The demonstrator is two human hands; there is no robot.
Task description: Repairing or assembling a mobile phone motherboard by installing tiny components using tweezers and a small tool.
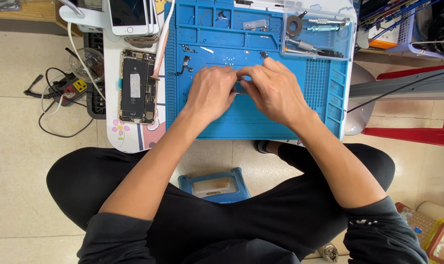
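Both hands meet at the centre of the blue work mat [261, 124]. The left hand [210, 93] and right hand [275, 90] pinch a small metal part [239, 90] between narrowed fingertips. The part looks thin, grey and mostly hidden. It is judged light, fragile and easily bent; grip its edges only. An opened phone [137, 85] lies beyond the mat's left edge.

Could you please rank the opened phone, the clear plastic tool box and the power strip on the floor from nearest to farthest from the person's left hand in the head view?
From the left hand:
1. Opened phone, just to its left, beside the blue mat.
2. Clear plastic tool box, up and to the right, on the mat's far corner.
3. Power strip, far left, on the floor.
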